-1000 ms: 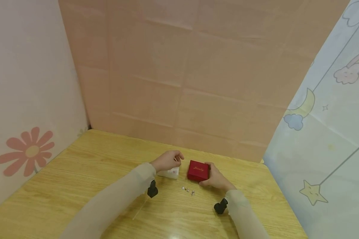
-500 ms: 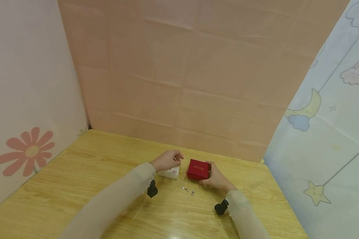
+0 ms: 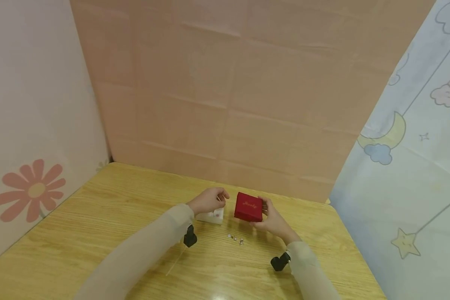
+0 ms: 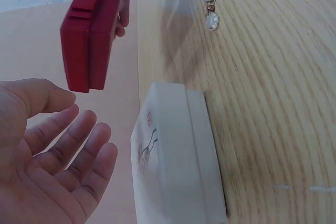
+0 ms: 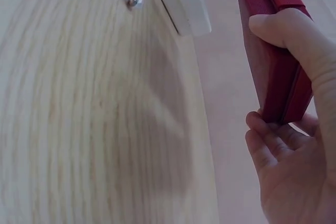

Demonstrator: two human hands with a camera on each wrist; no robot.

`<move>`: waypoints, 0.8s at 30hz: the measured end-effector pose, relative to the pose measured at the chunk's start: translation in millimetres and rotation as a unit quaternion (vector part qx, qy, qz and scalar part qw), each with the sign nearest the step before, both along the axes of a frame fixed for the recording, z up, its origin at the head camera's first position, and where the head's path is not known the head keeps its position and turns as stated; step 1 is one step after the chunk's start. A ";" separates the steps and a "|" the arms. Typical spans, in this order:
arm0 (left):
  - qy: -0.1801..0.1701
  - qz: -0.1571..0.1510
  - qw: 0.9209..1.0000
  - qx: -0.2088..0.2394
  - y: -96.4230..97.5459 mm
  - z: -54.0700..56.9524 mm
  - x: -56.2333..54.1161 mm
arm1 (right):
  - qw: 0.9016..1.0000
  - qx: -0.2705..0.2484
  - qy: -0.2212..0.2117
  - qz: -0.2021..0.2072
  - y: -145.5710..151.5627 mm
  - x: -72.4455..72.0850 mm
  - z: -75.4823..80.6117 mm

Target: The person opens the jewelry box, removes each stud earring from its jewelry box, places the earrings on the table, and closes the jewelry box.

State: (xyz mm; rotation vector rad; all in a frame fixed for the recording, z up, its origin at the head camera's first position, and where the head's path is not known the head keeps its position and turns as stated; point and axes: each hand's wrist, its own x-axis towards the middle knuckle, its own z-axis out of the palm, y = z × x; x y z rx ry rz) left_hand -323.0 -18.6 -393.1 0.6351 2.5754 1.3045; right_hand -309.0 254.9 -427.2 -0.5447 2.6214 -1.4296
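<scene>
My right hand (image 3: 273, 221) grips a red jewelry box (image 3: 248, 207) with gold lettering on its lid. In the right wrist view the thumb lies across one side of the box (image 5: 268, 72) and the fingertips meet its edge; a gap shows between box and tabletop. My left hand (image 3: 209, 201) hovers over a white box (image 3: 216, 217) with a printed design, its fingers loosely bent and holding nothing. The left wrist view shows that palm apart from the white box (image 4: 178, 156), which rests on the table. Small clear and metallic beaded jewelry pieces (image 3: 235, 238) lie nearer to me.
The wooden table (image 3: 142, 196) ends at a pinkish-tan backdrop (image 3: 225, 104). Printed sheets stand along both sides, one with a flower (image 3: 36, 190), the other with a moon (image 3: 390, 133). A thin pale strip (image 3: 176, 260) lies near my left forearm.
My right hand has raised the red jewelry box off the table and tilted it slightly. The left hand has barely moved, and the white box and beaded pieces stay in place.
</scene>
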 end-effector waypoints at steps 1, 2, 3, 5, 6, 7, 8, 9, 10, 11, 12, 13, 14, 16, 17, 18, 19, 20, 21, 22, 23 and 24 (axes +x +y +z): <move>0.002 0.000 1.000 -0.002 -0.3 0.0 -0.1 | 1.000 -0.001 0.003 0.000 -0.2 0.4 1.4; 0.004 -0.001 1.000 -0.002 -0.7 0.0 -0.3 | 1.000 -0.001 0.011 0.001 1.2 -1.3 -1.1; 0.006 0.000 1.000 -0.003 -1.2 0.3 -0.3 | 1.000 -0.003 0.017 0.001 2.5 -3.4 -4.0; 0.008 0.000 1.000 -0.006 -1.9 0.8 -1.0 | 1.000 -0.006 0.025 0.003 2.8 -2.4 -2.1; 0.008 0.000 1.000 -0.005 -2.4 1.1 -1.1 | 1.000 -0.008 0.029 0.004 2.9 -2.1 -1.6; 0.008 0.000 1.000 -0.005 -2.7 1.2 -1.3 | 0.999 -0.010 0.032 0.006 3.1 -2.0 -1.3; 0.008 0.001 1.000 -0.006 -2.9 1.4 -1.6 | 0.999 -0.011 0.036 0.009 3.5 -2.0 -1.2; 0.008 0.001 1.000 -0.006 -3.1 1.4 -1.8 | 0.999 -0.012 0.038 0.011 3.6 -2.1 -1.0; 0.006 0.001 1.000 -0.005 -3.2 1.4 -2.0 | 0.999 -0.014 0.038 0.012 3.8 -2.0 -0.8; 0.005 0.001 1.000 -0.005 -3.3 1.5 -2.1 | 0.999 -0.015 0.038 0.012 3.8 -1.8 -0.6; 0.004 0.002 1.000 -0.005 -3.1 1.6 -2.2 | 0.999 -0.017 0.038 0.013 3.7 -1.3 -0.2; 0.002 0.003 1.000 -0.005 -3.0 2.0 -2.2 | 0.999 -0.014 0.042 0.016 3.8 -0.9 0.0; 0.001 0.005 1.000 -0.005 -2.7 2.8 -2.2 | 0.999 -0.014 0.043 0.017 3.6 -0.4 0.3; 0.004 0.010 1.000 -0.002 -1.9 5.5 -2.1 | 0.999 -0.016 0.041 0.019 2.9 0.8 0.6; 0.008 0.013 1.000 -0.001 -1.2 7.4 -2.0 | 0.999 -0.015 0.042 0.020 2.6 1.2 0.4; 0.012 0.016 1.000 0.000 -0.3 9.9 -1.7 | 0.999 -0.014 0.041 0.022 2.3 1.7 0.4; 0.018 0.018 1.000 0.000 0.7 12.8 -1.3 | 0.999 -0.011 0.041 0.022 1.9 1.9 0.3; 0.025 0.018 1.000 0.003 2.0 15.9 -0.9 | 0.999 -0.014 0.037 0.021 1.5 2.3 0.3; 0.035 0.017 0.999 0.001 3.8 18.9 -0.6 | 0.999 -0.015 0.036 0.021 1.0 2.9 0.5; 0.042 0.016 0.999 -0.001 5.8 21.9 0.1 | 0.999 -0.017 0.034 0.023 0.5 3.9 1.4; 0.049 0.014 0.999 -0.005 8.1 24.8 0.8 | 0.999 -0.017 0.032 0.024 -0.1 4.7 2.3; 0.055 0.011 0.998 -0.011 10.7 27.5 1.9 | 0.999 -0.018 0.030 0.026 -0.9 6.2 4.2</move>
